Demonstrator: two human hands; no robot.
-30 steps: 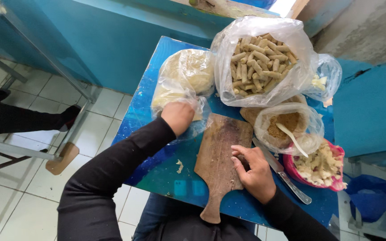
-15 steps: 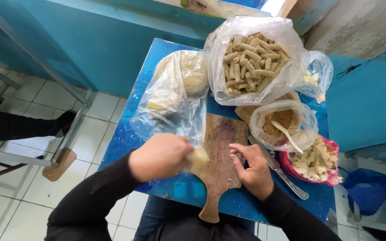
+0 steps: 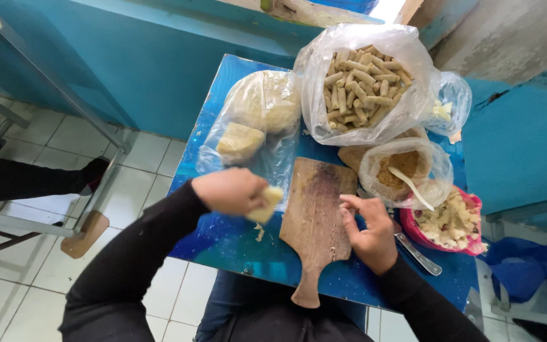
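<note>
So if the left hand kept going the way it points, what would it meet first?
Probably the brown wooden paddle-shaped board: the left hand, holding a pale dough lump, points right toward it, though its height above the table is unclear.

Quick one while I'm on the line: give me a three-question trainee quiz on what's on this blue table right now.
1. True or false: the left hand holds a pale lump of dough.
2. Multiple choice: what does the right hand rest on? A) the pink bowl B) the wooden board C) the bag of rolled sticks
3. Fill in: a white spoon stands in the bag of brown ____.

Key
1. True; the lump shows at the fingertips, beside the wooden board.
2. B; its fingers lie on the board's right edge, apart from the pink bowl and the bag of rolled sticks.
3. Crumbs, in the bag of brown crumbs.
</note>
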